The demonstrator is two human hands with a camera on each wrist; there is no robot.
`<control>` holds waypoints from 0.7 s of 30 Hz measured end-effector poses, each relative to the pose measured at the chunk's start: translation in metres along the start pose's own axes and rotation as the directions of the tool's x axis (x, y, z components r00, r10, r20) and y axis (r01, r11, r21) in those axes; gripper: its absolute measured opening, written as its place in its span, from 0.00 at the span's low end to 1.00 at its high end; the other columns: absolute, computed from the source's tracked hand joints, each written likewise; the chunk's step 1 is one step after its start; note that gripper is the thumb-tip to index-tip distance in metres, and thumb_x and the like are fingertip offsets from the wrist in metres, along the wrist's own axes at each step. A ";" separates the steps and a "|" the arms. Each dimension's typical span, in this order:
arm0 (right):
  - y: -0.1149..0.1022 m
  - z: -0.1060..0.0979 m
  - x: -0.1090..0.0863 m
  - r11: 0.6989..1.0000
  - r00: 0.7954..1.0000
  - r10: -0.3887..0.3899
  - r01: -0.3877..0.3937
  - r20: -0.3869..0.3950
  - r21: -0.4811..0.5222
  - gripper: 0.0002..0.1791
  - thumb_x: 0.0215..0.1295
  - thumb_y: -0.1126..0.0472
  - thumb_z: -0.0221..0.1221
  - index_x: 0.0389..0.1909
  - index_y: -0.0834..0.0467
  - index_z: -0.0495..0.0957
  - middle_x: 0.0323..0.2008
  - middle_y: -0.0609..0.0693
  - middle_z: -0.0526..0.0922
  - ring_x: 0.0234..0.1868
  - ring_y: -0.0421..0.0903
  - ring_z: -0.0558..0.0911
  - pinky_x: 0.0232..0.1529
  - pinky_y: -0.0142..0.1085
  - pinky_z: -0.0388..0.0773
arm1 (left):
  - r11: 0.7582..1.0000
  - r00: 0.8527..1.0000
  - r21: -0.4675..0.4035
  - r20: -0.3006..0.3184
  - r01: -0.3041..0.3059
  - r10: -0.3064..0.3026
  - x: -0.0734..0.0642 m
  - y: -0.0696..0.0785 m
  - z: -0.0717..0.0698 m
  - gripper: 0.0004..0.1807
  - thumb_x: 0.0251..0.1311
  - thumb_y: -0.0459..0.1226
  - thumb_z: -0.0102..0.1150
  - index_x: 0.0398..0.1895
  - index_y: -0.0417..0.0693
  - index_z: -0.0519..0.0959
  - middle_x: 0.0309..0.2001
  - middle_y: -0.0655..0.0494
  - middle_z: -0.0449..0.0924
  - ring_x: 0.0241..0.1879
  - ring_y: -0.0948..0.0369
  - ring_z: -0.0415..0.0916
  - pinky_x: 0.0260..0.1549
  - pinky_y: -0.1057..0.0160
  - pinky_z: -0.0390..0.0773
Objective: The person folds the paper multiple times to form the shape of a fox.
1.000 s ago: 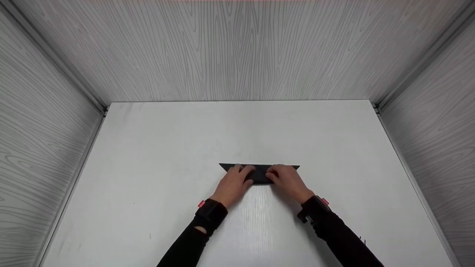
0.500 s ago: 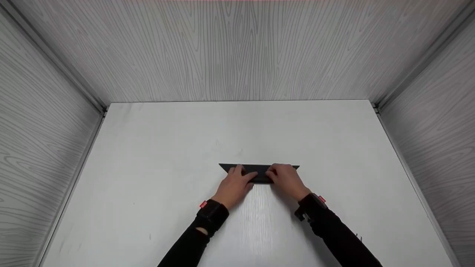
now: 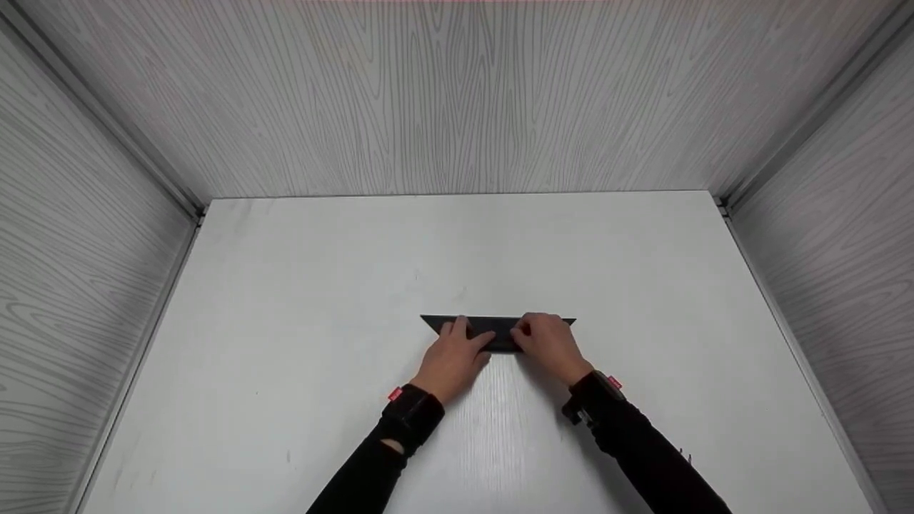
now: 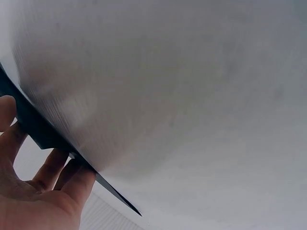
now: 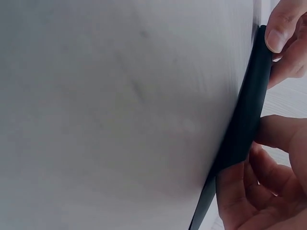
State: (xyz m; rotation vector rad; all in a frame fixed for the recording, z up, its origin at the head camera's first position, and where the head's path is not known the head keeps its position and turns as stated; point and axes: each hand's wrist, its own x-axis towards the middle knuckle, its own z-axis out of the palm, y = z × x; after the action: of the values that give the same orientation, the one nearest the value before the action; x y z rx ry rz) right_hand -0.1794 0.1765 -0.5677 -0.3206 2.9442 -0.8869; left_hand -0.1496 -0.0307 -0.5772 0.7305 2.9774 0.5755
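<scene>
A dark sheet of folded paper (image 3: 504, 326) lies on the white tabletop, its long straight edge on the far side and pointed corners at both ends. My left hand (image 3: 450, 363) grips its left part, fingers spread toward the far edge and thumb stretched across the middle. On the right part, my right hand (image 3: 556, 350) pinches the paper with curled fingers. In the right wrist view, the thumb of the right hand (image 5: 283, 163) meets the near side of the paper (image 5: 244, 112) while a finger goes in at the folded layer's edge. Several fingertips are hidden.
The white tabletop (image 3: 321, 271) stretches out around the hands. Grey wood-grain panels stand at the back (image 3: 457, 100), at the left (image 3: 78, 235) and at the right (image 3: 828, 235). Each wrist wears a black band, the left one (image 3: 413, 412) and the right one (image 3: 594, 394).
My left thumb has stretched rightward over the paper and the fingers have shifted slightly left. My right hand has edged a little away from me, and the paper stays almost in place.
</scene>
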 end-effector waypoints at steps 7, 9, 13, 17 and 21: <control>0.000 0.001 -0.001 1.000 1.000 0.004 -0.004 -0.015 0.012 0.05 0.68 0.64 0.66 0.33 0.62 0.85 0.30 0.52 0.86 0.32 0.48 0.83 0.36 0.44 0.80 | 1.000 1.000 0.015 0.006 0.012 -0.012 0.002 0.002 0.000 0.21 0.75 0.45 0.58 0.67 0.53 0.81 0.66 0.34 0.69 0.57 0.44 0.72 0.46 0.52 0.83; 0.001 0.000 -0.001 1.000 1.000 -0.001 0.001 -0.018 0.013 0.05 0.68 0.64 0.66 0.32 0.62 0.84 0.30 0.52 0.86 0.32 0.48 0.82 0.36 0.44 0.79 | 1.000 1.000 0.016 0.007 0.016 -0.016 0.002 0.003 0.000 0.21 0.75 0.46 0.59 0.67 0.53 0.81 0.65 0.34 0.69 0.57 0.44 0.72 0.47 0.52 0.83; 0.001 0.000 -0.001 1.000 1.000 -0.002 0.002 -0.019 0.018 0.06 0.68 0.64 0.66 0.32 0.62 0.84 0.29 0.52 0.85 0.31 0.48 0.81 0.36 0.43 0.78 | 1.000 1.000 0.016 0.008 0.016 -0.017 0.003 0.003 0.000 0.21 0.75 0.45 0.59 0.67 0.53 0.81 0.65 0.34 0.69 0.57 0.45 0.72 0.47 0.51 0.83; 0.002 0.000 0.000 1.000 1.000 -0.001 0.001 -0.014 0.017 0.06 0.68 0.64 0.66 0.32 0.62 0.84 0.29 0.52 0.85 0.31 0.47 0.81 0.35 0.43 0.78 | 1.000 1.000 0.021 0.010 0.014 -0.014 0.003 0.004 -0.001 0.21 0.75 0.45 0.59 0.67 0.53 0.81 0.65 0.35 0.69 0.56 0.45 0.72 0.46 0.52 0.83; 0.001 0.000 0.001 1.000 1.000 0.006 -0.006 -0.008 0.007 0.06 0.68 0.63 0.66 0.32 0.62 0.84 0.29 0.52 0.85 0.31 0.48 0.81 0.36 0.43 0.78 | 1.000 1.000 0.023 0.010 0.014 -0.014 0.003 0.005 -0.003 0.21 0.75 0.45 0.59 0.67 0.53 0.80 0.64 0.35 0.69 0.54 0.46 0.71 0.45 0.52 0.83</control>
State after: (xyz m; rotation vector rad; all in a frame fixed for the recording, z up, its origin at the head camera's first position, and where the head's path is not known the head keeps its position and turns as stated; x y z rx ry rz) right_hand -0.1807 0.1775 -0.5680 -0.3081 2.9467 -0.9003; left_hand -0.1502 -0.0269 -0.5726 0.7117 2.9821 0.5354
